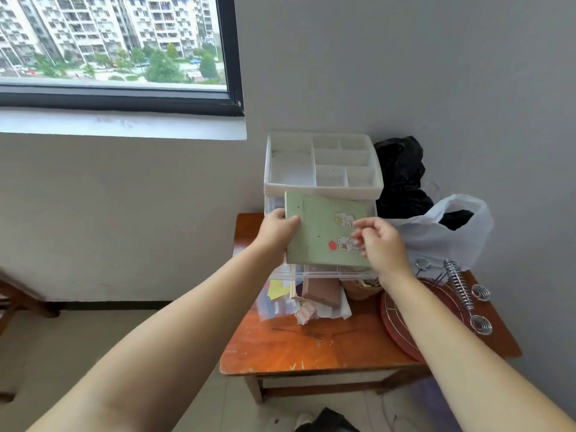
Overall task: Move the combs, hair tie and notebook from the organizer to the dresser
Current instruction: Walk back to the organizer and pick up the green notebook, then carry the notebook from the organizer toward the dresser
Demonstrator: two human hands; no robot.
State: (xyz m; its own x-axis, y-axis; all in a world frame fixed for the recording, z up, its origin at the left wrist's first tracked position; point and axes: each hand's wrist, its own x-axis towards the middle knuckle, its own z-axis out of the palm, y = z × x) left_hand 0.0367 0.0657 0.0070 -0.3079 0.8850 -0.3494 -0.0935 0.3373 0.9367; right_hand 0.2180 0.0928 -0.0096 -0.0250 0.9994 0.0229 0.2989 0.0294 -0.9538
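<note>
The green notebook [324,235] is held up in front of the white plastic organizer [322,165]. The left hand [276,230] grips its left edge with closed fingers; the right hand [378,241] pinches its right side. Right of the organizer sit a black bag [400,176] and a white bag [436,235]. Below it, papers [299,302] and wire coils [458,285] crowd the orange wooden counter [311,347].

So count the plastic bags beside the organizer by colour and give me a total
Black bag: 1
White bag: 1
Total: 2
</note>
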